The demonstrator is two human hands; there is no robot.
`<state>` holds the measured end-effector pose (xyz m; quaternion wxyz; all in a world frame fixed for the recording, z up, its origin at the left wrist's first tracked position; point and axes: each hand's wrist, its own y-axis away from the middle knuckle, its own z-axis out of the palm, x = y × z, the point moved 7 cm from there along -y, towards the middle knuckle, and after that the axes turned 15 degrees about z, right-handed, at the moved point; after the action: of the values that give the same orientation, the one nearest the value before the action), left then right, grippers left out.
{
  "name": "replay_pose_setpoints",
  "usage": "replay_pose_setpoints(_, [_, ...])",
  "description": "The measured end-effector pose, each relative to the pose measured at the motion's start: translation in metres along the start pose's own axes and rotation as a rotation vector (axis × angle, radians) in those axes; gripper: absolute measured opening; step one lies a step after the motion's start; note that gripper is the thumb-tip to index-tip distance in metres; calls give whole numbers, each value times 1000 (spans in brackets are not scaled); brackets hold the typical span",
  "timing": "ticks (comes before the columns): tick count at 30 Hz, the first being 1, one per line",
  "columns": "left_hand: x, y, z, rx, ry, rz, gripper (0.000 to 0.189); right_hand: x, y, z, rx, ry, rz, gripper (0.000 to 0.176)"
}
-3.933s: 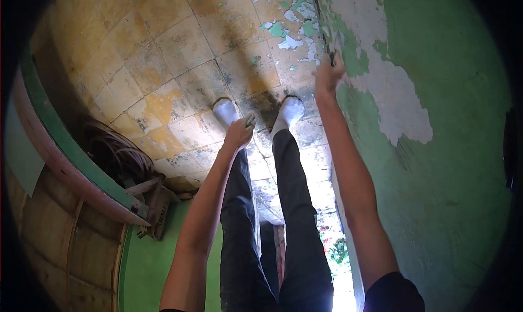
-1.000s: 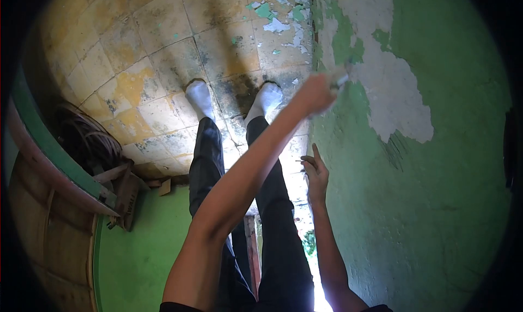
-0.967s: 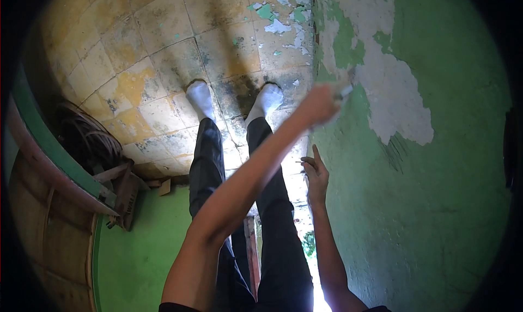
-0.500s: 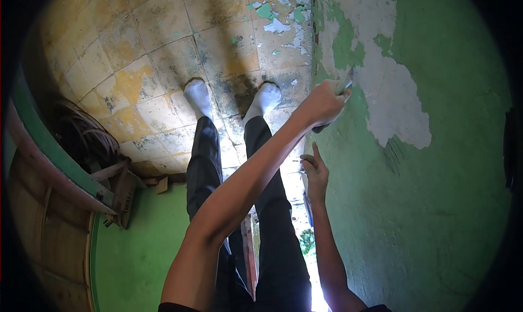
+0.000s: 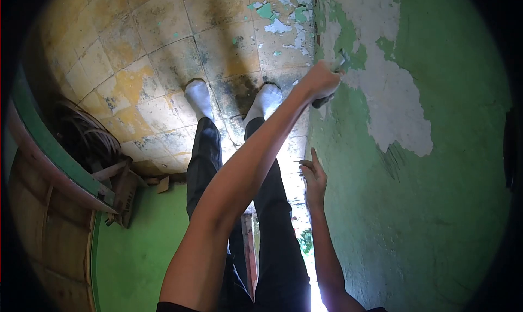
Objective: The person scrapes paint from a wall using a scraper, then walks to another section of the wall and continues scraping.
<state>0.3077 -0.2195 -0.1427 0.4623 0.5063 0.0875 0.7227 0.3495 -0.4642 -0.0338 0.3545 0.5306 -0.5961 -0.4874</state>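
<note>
My left hand point(image 5: 322, 81) is wrapped around a paint scraper point(image 5: 343, 57), its blade pointing up at the green wall point(image 5: 463, 165) on the right. The dark handle end sticks out below my fist. The blade is beside a large bare white patch point(image 5: 395, 102) where the green paint is off. Lower down, close to the wall, my right hand point(image 5: 315, 182) holds nothing, with the index finger stretched upward and the other fingers loosely bent.
Flakes of green and white paint point(image 5: 278, 26) lie on the worn tile floor point(image 5: 158, 18) along the wall. My feet in grey socks point(image 5: 199, 97) stand on the tiles. At the left are a cardboard box point(image 5: 126, 200) and a dark coiled bundle point(image 5: 87, 132). Dark pencil-like strokes mark the wall below the patch.
My left hand has moved up and to the left with the scraper, its blade shifting away from the big white patch. My right hand has dropped slightly.
</note>
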Motion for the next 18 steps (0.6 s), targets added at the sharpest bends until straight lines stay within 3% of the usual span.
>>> replay_pose_setpoints(4, [6, 12, 0, -103, -146, 136, 27, -4, 2, -3, 7, -12, -9, 63])
replay_pose_setpoints(7, [10, 17, 4, -37, -255, 190, 27, -5, 4, -2, 8, -6, 10, 63])
replay_pose_setpoints(10, [1, -13, -2, -3, -239, 88, 28, 0, 3, -4, 9, 1, 15, 63])
replay_pose_setpoints(13, [3, 0, -7, -24, -42, 49, 28, 2, 12, -9, 23, -1, 34, 63])
replay_pose_setpoints(16, [17, 9, 3, -49, -158, 26, 27, -4, 8, -7, 21, 5, 12, 63])
replay_pose_setpoints(18, [-6, -10, -4, -6, -263, 104, 28, -2, 9, -6, 16, 2, 16, 63])
